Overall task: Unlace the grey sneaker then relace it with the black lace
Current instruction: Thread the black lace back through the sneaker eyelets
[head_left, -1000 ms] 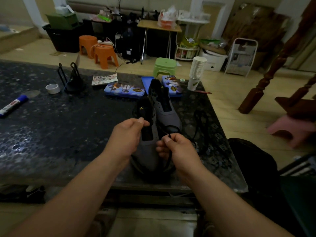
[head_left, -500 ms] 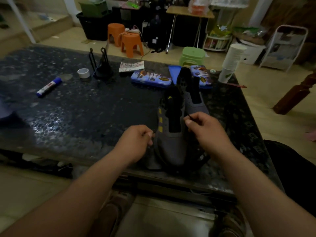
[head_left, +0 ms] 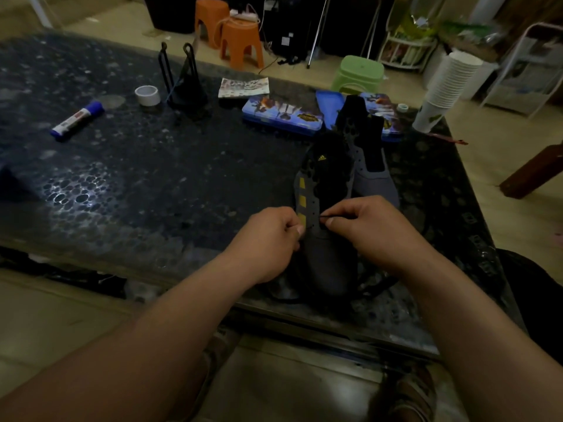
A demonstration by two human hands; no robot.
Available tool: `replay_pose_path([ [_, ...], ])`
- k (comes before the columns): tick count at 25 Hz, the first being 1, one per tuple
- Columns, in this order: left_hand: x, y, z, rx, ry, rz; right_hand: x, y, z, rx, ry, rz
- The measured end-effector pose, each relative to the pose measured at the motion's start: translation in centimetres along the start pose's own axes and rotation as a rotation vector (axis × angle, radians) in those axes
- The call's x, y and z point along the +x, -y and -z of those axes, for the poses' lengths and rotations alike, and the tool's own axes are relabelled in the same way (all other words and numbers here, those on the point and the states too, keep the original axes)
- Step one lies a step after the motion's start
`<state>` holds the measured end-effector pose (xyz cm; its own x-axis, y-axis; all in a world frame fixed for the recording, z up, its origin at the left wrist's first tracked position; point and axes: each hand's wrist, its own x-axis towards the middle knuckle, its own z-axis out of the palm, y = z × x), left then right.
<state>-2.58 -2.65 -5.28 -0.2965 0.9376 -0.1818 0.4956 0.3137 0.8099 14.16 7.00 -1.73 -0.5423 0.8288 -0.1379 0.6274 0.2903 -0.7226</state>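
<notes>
A grey sneaker with yellow stripes and a black tongue lies toe toward me near the front edge of the dark speckled table. A second grey sneaker lies just behind it to the right. My right hand pinches the tip of the black lace at the lowest eyelets. My left hand is curled against the sneaker's left side; whether it holds the flap or a lace end is hidden. Slack black lace loops on the table around the toe.
Two blue tin cases lie behind the shoes. A stack of white paper cups stands at the back right corner. A marker, a tape roll and a black stand sit at the left. Orange stools and a green stool stand beyond.
My head tilted down, so the table shifted up in view. My right hand came down from the upper eyelets to the lowest ones; my left hand closed in against the sneaker's side.
</notes>
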Motion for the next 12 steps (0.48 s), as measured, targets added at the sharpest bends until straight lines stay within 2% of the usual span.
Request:
replay_pose_path([
  [12,0.28,-0.95,0.08,0.155,-0.02,-0.089,-0.25,-0.15,-0.7,0.111,-0.02,-0.025],
])
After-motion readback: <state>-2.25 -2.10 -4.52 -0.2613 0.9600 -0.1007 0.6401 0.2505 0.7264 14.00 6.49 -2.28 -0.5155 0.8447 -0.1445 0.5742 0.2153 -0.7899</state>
